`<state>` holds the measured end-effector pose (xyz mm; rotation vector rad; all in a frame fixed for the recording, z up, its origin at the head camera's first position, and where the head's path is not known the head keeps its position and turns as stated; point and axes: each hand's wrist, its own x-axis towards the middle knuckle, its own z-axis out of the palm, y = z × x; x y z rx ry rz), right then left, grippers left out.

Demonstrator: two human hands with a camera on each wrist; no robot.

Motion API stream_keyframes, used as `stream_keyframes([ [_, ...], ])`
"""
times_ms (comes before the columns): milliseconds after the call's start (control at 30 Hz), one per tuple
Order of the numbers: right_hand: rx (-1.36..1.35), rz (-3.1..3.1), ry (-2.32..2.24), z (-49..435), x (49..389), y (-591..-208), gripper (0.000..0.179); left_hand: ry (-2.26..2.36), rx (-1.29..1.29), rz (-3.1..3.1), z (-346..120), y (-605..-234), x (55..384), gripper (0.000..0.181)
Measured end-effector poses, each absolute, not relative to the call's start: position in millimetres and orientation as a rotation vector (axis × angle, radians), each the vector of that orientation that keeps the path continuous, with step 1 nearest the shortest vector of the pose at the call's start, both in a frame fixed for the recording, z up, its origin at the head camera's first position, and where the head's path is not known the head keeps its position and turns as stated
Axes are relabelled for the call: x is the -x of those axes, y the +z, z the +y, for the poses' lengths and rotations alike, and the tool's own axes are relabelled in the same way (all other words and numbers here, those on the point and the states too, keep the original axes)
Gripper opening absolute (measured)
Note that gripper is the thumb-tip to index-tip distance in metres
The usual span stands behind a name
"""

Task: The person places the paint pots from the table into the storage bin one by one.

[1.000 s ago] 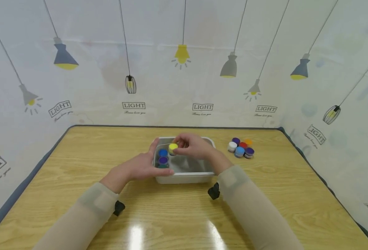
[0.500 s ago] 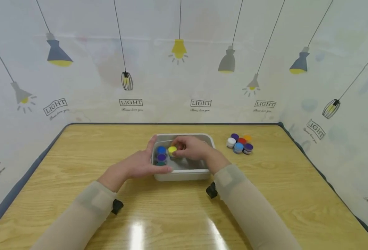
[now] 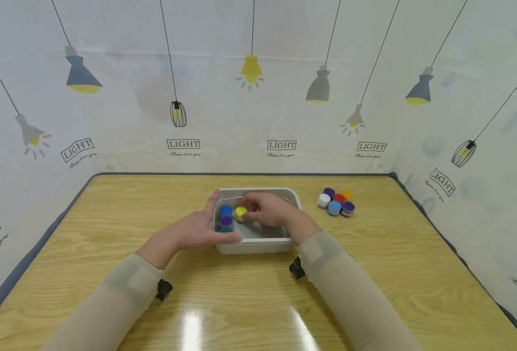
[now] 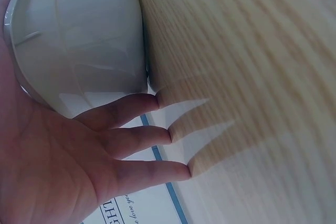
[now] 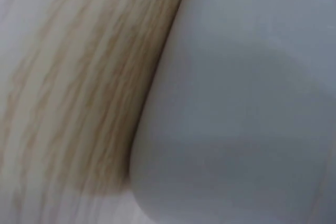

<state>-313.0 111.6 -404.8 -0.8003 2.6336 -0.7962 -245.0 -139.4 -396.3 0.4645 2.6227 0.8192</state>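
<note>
A white plastic bin (image 3: 254,247) stands on the wooden table. My left hand (image 3: 192,230) rests against its left end, thumb along the front rim; the left wrist view shows straight, spread fingers (image 4: 142,177) beside the bin's outer wall. Inside the bin, my right hand (image 3: 269,209) pinches a small paint jar with a yellow lid (image 3: 241,212). To the left of this jar, along the bin's left wall, are a blue-lidded jar (image 3: 226,210), a purple-lidded jar (image 3: 226,222) and a dark green-lidded jar (image 3: 225,229), partly hidden. The right wrist view shows only the bin wall and table.
Right of the bin, several jars stand in a cluster, among them a white one (image 3: 324,200), a light blue one (image 3: 334,208), a red one (image 3: 339,198) and an orange one (image 3: 347,194). A lamp-patterned cloth (image 3: 223,161) rises behind the table (image 3: 223,302).
My right hand has lowered the yellow-lidded jar into the bin, to the right of the blue- and purple-lidded ones. The left hand keeps its place on the bin. The head view has tilted slightly.
</note>
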Motion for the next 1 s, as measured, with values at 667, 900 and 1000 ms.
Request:
stream_keyframes([
  [667, 0.784, 2.603, -0.856, 109.9, 310.8, -408.0, 0.038, 0.830, -0.469, 2.629, -139.3, -399.6, 245.1, 0.147],
  [900, 0.769, 2.613, -0.845, 110.3, 311.0, -408.6, 0.039, 0.828, -0.462, 2.628, -139.4, -399.7, 245.5, 0.146],
  [1000, 0.762, 2.607, -0.853, 110.9, 310.6, -407.7, 0.039, 0.825, -0.463, 2.628, -139.1, -399.6, 246.0, 0.146],
])
